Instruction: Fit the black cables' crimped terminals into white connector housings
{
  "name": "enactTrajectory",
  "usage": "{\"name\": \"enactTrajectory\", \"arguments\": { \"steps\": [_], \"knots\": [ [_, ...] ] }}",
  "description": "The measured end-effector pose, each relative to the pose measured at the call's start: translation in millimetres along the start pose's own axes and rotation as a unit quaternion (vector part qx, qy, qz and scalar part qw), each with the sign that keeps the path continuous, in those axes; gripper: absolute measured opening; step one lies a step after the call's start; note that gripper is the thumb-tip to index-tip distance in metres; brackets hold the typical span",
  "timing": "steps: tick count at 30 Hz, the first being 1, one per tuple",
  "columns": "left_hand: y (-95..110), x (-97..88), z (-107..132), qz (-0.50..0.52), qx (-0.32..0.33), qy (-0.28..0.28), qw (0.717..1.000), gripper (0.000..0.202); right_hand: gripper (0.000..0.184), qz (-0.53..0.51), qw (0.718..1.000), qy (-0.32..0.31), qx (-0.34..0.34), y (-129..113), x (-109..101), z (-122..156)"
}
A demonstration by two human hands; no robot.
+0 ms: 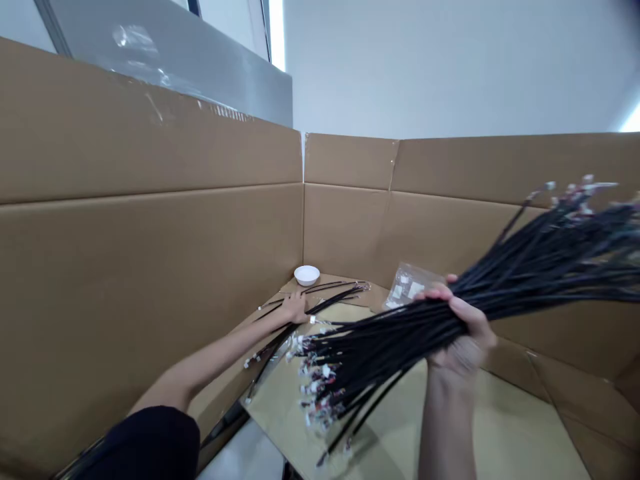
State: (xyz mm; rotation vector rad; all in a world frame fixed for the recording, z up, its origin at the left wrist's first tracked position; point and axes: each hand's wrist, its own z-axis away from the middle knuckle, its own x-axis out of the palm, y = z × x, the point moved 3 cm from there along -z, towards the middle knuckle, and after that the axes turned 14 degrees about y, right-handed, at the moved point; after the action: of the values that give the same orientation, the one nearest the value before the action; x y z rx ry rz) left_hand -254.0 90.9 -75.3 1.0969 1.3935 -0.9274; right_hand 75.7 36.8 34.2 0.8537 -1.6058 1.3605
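A thick bundle of black cables (400,330) with small white connectors at both ends is gripped around its middle by my right hand (463,333). It is raised above the table surface and slants up to the right, where its far end is blurred. My left hand (295,308) reaches to several loose black cables (330,301) lying by the left cardboard wall. Its fingers are curled down at those cables, and what they hold, if anything, is hidden.
Tall cardboard walls (200,253) enclose the work surface (520,413) at the left and back. A white bowl (307,275) stands in the back corner. Behind the bundle lies a clear plastic bag (407,283) with white pieces.
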Motion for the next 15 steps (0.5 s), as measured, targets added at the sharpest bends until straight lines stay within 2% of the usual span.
{"name": "enactTrajectory", "arguments": {
  "steps": [2, 5, 7, 10, 15],
  "knots": [
    [-6.4, 30.2, -8.8, -0.011, -0.007, -0.004, 1.000, 0.078, 0.048, -0.018, 0.999, -0.005, -0.028, -23.4, -11.0, 4.8],
    [-25.5, 53.0, -30.5, -0.022, -0.031, -0.013, 0.999, 0.092, 0.050, -0.057, 0.997, -0.047, -0.038, -47.7, -22.8, 12.9],
    [-39.0, 60.1, -44.3, -0.023, -0.047, -0.028, 0.998, 0.095, 0.051, -0.090, 0.993, -0.066, -0.042, -58.5, -26.7, 19.5],
    [-50.8, 65.0, -54.2, -0.015, -0.045, -0.035, 0.998, 0.086, 0.054, -0.125, 0.988, -0.078, -0.047, -68.4, -26.8, 30.2],
    [-41.1, 66.1, -42.8, 0.017, 0.016, -0.005, 1.000, 0.058, 0.058, -0.139, 0.987, -0.052, -0.065, -73.2, -23.7, 41.3]
  ]
}}
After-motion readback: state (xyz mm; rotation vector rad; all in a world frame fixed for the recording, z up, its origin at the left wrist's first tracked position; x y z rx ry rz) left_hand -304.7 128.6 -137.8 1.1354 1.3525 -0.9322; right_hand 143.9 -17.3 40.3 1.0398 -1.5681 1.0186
